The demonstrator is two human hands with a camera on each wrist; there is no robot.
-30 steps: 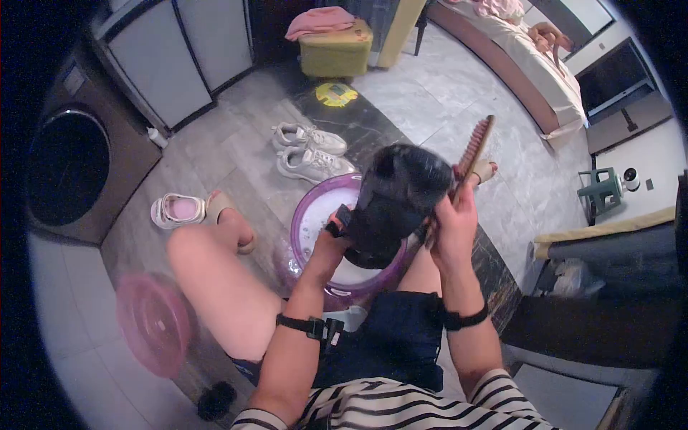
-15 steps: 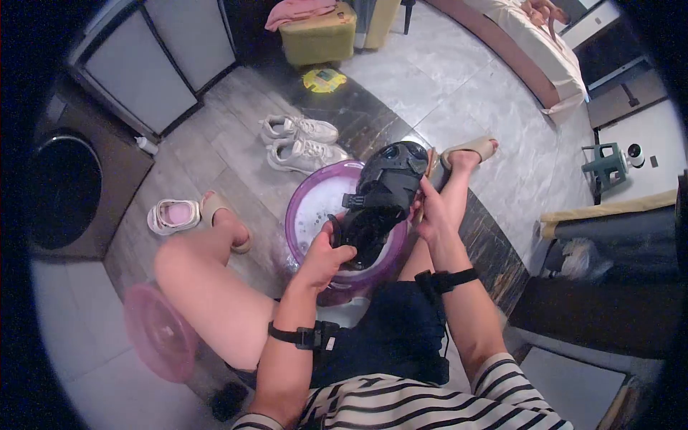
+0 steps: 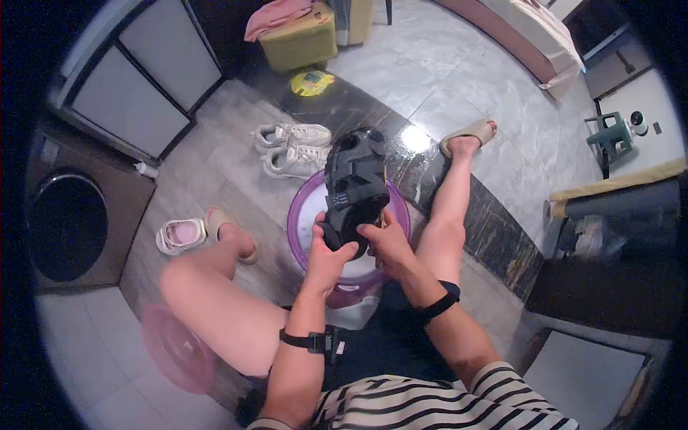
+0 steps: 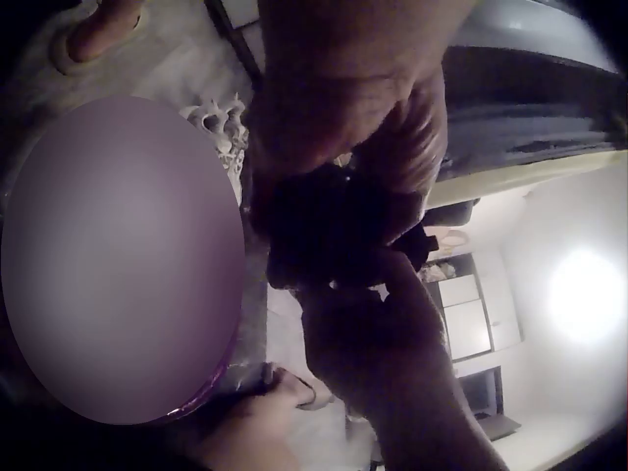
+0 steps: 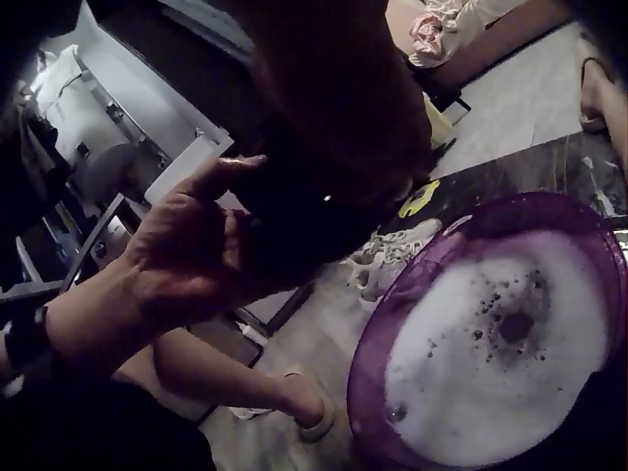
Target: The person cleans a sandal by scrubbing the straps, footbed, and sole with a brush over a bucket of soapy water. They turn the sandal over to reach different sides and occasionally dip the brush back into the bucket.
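A chunky black sandal (image 3: pixel 356 168) with straps is held up over the purple basin (image 3: pixel 293 218), its toe end pointing away from me. My left hand (image 3: pixel 331 259) grips the heel end from the left, thumb on top. From the right, my right hand (image 3: pixel 393 247) holds the same end, thumb on its edge. A thin tan strip of the scrubbing brush (image 3: pixel 385 174) shows along the sandal's right side; the rest is hidden behind it. Both wrist views show the sandal only as a dark shape between the hands. White suds (image 5: pixel 471 373) fill the basin in the right wrist view.
A pair of pale sneakers (image 3: pixel 292 150) stands just beyond the basin. Left of it are a white and pink shoe (image 3: pixel 180 236) and a slippered foot; a pink basin (image 3: pixel 175 347) leans further back. A washing machine (image 3: pixel 68 226) is at the left, a green stool (image 3: pixel 609 136) far right.
The sandal has swung from the right to upright before me. My left hand has shifted to its heel end; the right hand has come down beside it, and the raised brush is now mostly behind the sandal.
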